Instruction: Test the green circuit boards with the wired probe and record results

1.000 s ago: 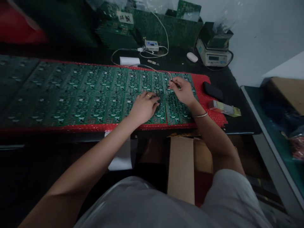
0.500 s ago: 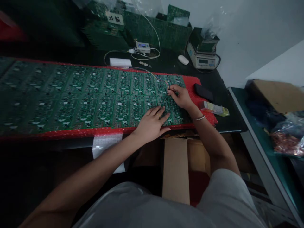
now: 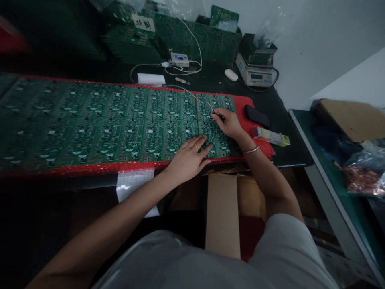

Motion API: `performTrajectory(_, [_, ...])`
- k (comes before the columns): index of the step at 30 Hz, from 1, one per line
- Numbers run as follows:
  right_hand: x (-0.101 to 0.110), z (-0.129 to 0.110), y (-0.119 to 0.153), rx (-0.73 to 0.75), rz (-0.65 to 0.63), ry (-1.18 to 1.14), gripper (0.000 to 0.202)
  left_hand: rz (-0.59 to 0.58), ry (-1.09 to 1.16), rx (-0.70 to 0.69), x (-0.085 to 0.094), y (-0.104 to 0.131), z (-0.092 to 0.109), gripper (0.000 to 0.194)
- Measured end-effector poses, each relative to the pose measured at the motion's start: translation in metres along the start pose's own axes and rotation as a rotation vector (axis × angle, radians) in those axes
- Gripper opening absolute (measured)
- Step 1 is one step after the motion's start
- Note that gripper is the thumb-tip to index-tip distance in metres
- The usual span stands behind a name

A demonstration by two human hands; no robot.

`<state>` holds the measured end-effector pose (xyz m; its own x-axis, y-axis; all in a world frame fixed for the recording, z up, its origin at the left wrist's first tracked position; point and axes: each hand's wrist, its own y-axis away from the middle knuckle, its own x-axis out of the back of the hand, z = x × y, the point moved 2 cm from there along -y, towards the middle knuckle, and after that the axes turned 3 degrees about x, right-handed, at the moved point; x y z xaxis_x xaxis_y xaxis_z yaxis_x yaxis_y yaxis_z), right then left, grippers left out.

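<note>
Green circuit boards (image 3: 144, 124) lie side by side in two long rows on red bubble wrap (image 3: 242, 105). My left hand (image 3: 189, 156) rests on the near row toward the right end, fingers spread and palm down. Above the far row, my right hand (image 3: 225, 120) pinches the end of a thin cable (image 3: 192, 93) over one board; the tip between the fingers is partly hidden. From there the cable runs back left toward a small white device (image 3: 179, 60) with a lit screen.
Behind stand stacked boards (image 3: 186, 38) and a digital scale (image 3: 255, 74). A white computer mouse (image 3: 231, 75), a white paper piece (image 3: 151, 79), a black phone (image 3: 257, 115) and a small narrow box (image 3: 272, 136) lie on the table. An open cardboard box (image 3: 222, 212) stands below the front edge.
My left hand has slid slightly left, and a narrow gap now shows between boards beside it. My right hand keeps its pinch on the cable at nearly the same spot.
</note>
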<state>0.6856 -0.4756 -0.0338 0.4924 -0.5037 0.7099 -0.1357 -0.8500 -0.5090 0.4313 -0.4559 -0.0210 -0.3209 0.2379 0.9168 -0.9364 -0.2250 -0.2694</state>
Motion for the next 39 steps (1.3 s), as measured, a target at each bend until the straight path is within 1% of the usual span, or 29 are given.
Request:
performTrajectory(3, [-0.001,0.001,0.001,-0.005,-0.009,0.009,0.041,0.137,0.076,0.032,0.013,0.023,-0.003,0.036])
performTrajectory(5, [-0.002,0.002,0.002,-0.012,-0.009,-0.002,0.043,0.237,0.115,0.1,0.026,0.049,-0.013,0.027])
performTrajectory(7, [-0.002,0.003,0.003,-0.018,-0.006,-0.021,0.045,0.306,0.135,0.196,0.037,0.082,-0.028,0.018])
performTrajectory(9, [-0.002,0.004,0.005,-0.023,0.0,-0.038,0.044,0.325,0.142,0.276,0.045,0.117,-0.045,0.011])
performTrajectory(12, [-0.003,0.005,0.006,-0.026,0.022,-0.049,0.042,0.269,0.163,0.329,0.045,0.163,-0.064,0.013])
performTrajectory(14, [-0.003,0.007,0.007,-0.022,0.034,-0.06,0.041,0.251,0.179,0.314,0.04,0.181,-0.068,0.011])
performTrajectory(16, [-0.004,0.007,0.007,-0.02,0.039,-0.068,0.04,0.29,0.183,0.282,0.034,0.188,-0.067,0.011])
performTrajectory(19, [-0.004,0.008,0.008,-0.026,0.047,-0.054,0.04,0.341,0.161,0.268,0.026,0.182,-0.062,0.01])
performTrajectory(21, [-0.003,0.008,0.008,-0.025,0.054,-0.043,0.04,0.334,0.142,0.298,0.023,0.175,-0.06,0.008])
performTrajectory(24, [-0.003,0.009,0.009,-0.022,0.055,-0.048,0.039,0.312,0.138,0.35,0.02,0.17,-0.06,0.015])
performTrajectory(26, [-0.004,0.01,0.009,-0.024,0.054,-0.054,0.038,0.323,0.139,0.353,0.018,0.17,-0.059,0.016])
performTrajectory(29, [-0.004,0.011,0.009,-0.025,0.057,-0.06,0.037,0.381,0.136,0.323,0.021,0.172,-0.054,0.014])
performTrajectory(32, [-0.005,0.01,0.009,-0.017,0.055,-0.077,0.037,0.416,0.163,0.308,0.034,0.165,-0.044,0.01])
performTrajectory(34, [-0.005,0.008,0.008,-0.002,0.06,-0.092,0.037,0.424,0.199,0.313,0.047,0.147,-0.039,0.007])
performTrajectory(35, [-0.005,0.008,0.008,0.0,0.07,-0.102,0.038,0.423,0.221,0.317,0.053,0.133,-0.037,0.007])
performTrajectory(37, [-0.004,0.006,0.007,-0.02,0.108,-0.127,0.039,0.394,0.282,0.316,0.059,0.094,-0.038,0.009])
performTrajectory(39, [-0.004,0.006,0.007,-0.06,0.16,-0.162,0.042,0.312,0.367,0.284,0.056,0.044,-0.043,0.012])
